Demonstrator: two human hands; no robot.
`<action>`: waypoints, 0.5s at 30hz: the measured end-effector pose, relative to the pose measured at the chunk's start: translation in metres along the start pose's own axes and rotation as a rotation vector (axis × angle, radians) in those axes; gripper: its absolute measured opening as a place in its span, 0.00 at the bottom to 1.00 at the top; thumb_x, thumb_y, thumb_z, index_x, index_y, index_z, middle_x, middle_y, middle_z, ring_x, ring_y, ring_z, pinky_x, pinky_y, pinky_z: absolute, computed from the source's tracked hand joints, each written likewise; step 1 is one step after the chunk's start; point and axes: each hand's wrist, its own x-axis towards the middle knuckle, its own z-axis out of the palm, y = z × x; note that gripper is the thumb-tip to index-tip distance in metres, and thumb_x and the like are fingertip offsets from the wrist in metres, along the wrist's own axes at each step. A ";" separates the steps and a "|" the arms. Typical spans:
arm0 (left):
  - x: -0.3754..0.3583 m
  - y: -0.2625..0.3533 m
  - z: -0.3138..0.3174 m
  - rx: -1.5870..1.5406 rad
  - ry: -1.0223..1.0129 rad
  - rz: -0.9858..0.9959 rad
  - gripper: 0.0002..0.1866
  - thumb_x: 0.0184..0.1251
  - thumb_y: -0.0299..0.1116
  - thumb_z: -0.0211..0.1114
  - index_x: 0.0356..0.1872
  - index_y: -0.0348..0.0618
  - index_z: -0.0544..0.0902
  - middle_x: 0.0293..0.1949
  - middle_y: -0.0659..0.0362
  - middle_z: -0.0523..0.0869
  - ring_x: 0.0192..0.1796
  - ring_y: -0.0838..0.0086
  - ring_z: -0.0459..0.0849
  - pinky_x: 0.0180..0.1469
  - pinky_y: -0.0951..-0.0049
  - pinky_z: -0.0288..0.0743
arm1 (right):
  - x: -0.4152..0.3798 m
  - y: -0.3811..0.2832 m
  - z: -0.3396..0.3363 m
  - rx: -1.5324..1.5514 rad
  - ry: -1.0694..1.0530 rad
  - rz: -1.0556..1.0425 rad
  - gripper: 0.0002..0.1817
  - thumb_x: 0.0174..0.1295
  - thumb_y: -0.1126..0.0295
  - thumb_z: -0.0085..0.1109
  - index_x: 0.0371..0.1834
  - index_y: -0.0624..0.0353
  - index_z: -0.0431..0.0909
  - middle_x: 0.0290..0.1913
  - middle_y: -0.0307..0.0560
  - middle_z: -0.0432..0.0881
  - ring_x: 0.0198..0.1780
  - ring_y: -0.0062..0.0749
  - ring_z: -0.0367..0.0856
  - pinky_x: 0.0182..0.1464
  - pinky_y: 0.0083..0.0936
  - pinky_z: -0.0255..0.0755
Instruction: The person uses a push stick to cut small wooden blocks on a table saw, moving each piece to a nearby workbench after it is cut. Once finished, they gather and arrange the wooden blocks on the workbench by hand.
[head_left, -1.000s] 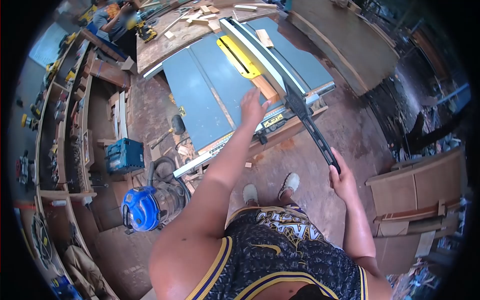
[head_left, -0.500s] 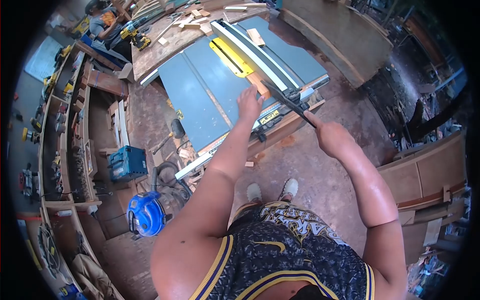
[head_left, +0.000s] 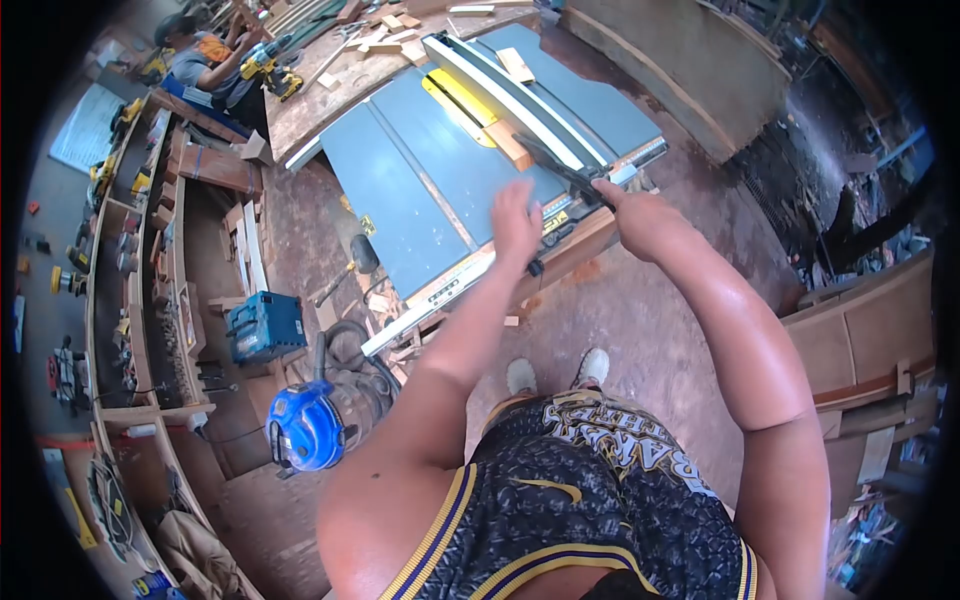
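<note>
While a wooden strip (head_left: 512,148) is set beside the fence (head_left: 516,104) at upper centre, its near end is overlapped by a black push stick (head_left: 562,169) — whether they touch cannot be told. The stick is gripped in the right hand (head_left: 642,224), fingers curled round it. At centre, the blurred left hand (head_left: 517,228) is held by the saw table's (head_left: 385,185) near edge — thumb and fingers loosely parted.

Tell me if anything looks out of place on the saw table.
A loose wood block lies on the saw table, across the fence from the board at the push stick. It looks like a stray offcut.
</note>
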 end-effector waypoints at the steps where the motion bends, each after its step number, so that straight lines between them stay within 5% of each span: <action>1: -0.021 0.010 -0.007 -0.165 -0.016 0.070 0.12 0.65 0.28 0.61 0.49 0.41 0.81 0.46 0.47 0.83 0.53 0.51 0.80 0.59 0.54 0.71 | 0.002 -0.004 -0.004 -0.007 0.008 -0.004 0.41 0.62 0.85 0.42 0.79 0.36 0.58 0.56 0.64 0.81 0.57 0.55 0.82 0.56 0.45 0.76; 2: -0.050 0.024 -0.019 -0.289 -0.256 -0.081 0.08 0.66 0.27 0.60 0.43 0.40 0.83 0.41 0.47 0.83 0.47 0.52 0.82 0.52 0.57 0.74 | 0.004 -0.010 -0.008 -0.042 -0.022 0.011 0.39 0.63 0.84 0.41 0.78 0.38 0.60 0.57 0.63 0.81 0.58 0.53 0.82 0.58 0.44 0.76; 4: -0.124 0.010 -0.005 -0.442 -0.338 -0.157 0.08 0.69 0.29 0.59 0.43 0.40 0.84 0.39 0.53 0.85 0.45 0.61 0.84 0.50 0.64 0.77 | 0.010 -0.019 -0.015 -0.090 -0.043 0.016 0.36 0.65 0.83 0.41 0.77 0.41 0.61 0.58 0.62 0.81 0.59 0.52 0.81 0.60 0.43 0.76; 6: -0.186 -0.032 0.028 -0.658 -0.441 -0.756 0.12 0.74 0.34 0.58 0.50 0.39 0.83 0.44 0.56 0.86 0.51 0.64 0.83 0.54 0.65 0.76 | 0.017 -0.024 -0.017 -0.044 -0.053 0.011 0.35 0.66 0.82 0.41 0.77 0.40 0.61 0.59 0.62 0.80 0.61 0.51 0.80 0.61 0.43 0.75; 8: -0.222 -0.091 0.058 -1.001 -0.243 -1.464 0.18 0.74 0.33 0.57 0.60 0.39 0.78 0.56 0.53 0.84 0.58 0.61 0.83 0.61 0.63 0.75 | 0.022 -0.033 -0.021 -0.038 -0.049 0.014 0.36 0.66 0.81 0.42 0.78 0.40 0.60 0.60 0.62 0.80 0.61 0.52 0.80 0.61 0.43 0.74; 9: -0.219 -0.102 0.060 -1.008 -0.236 -1.457 0.18 0.74 0.33 0.57 0.60 0.39 0.78 0.56 0.53 0.84 0.58 0.61 0.83 0.61 0.63 0.75 | 0.025 -0.037 -0.022 -0.021 -0.051 0.026 0.36 0.66 0.81 0.42 0.78 0.40 0.60 0.60 0.62 0.80 0.61 0.52 0.80 0.61 0.44 0.74; 11: -0.214 -0.122 0.066 -1.263 0.292 -1.733 0.26 0.77 0.37 0.52 0.72 0.40 0.66 0.69 0.50 0.73 0.69 0.60 0.73 0.71 0.62 0.67 | 0.030 -0.044 -0.024 -0.019 -0.023 0.037 0.36 0.65 0.82 0.44 0.77 0.40 0.60 0.60 0.62 0.80 0.61 0.52 0.80 0.62 0.44 0.73; 13: -0.196 -0.127 0.063 -1.357 0.440 -1.757 0.27 0.78 0.38 0.50 0.74 0.41 0.62 0.73 0.50 0.67 0.73 0.61 0.69 0.73 0.62 0.64 | 0.037 -0.052 -0.026 -0.067 -0.042 0.021 0.43 0.61 0.86 0.40 0.81 0.36 0.54 0.42 0.61 0.84 0.35 0.43 0.86 0.35 0.37 0.80; 15: -0.186 -0.131 0.065 -1.446 0.593 -1.782 0.29 0.79 0.40 0.48 0.75 0.41 0.59 0.76 0.50 0.61 0.76 0.61 0.64 0.75 0.61 0.61 | 0.045 -0.057 -0.026 -0.059 -0.044 0.041 0.44 0.61 0.86 0.41 0.81 0.35 0.54 0.40 0.61 0.84 0.31 0.42 0.85 0.31 0.38 0.79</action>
